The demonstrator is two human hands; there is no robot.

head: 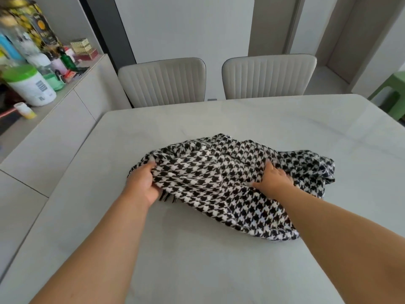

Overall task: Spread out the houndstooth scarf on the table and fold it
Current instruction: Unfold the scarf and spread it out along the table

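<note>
You are standing over a pale, marble-look table (197, 260) that is filling most of the view, and two ribbed, light upholstered chairs (163, 81) are sitting side by side, pushed in at its far edge. To your left a long, low cabinet (65, 119) is running alongside the table, and its top is carrying a crowd of bottles, boxes and a white tub with a green lid (28, 85); the labels are too blurred to read. A green stool (392, 93) is showing past the table's far right corner. The houndstooth scarf (219, 178) is lying in a loose, rumpled heap on the middle of the table, slightly right of centre, with folds bunching up toward its far right end and a short stretch of dark fringe (167, 197) peeking out at its near left edge. Your left hand (142, 183) is gripping the scarf's left edge, its grip clamped on a gathered pinch of cloth just above the fringe. Your right hand (274, 181) is resting on top of the heap, fingers curling into the fabric, and that grip is closing on a fold of the scarf as well.
</note>
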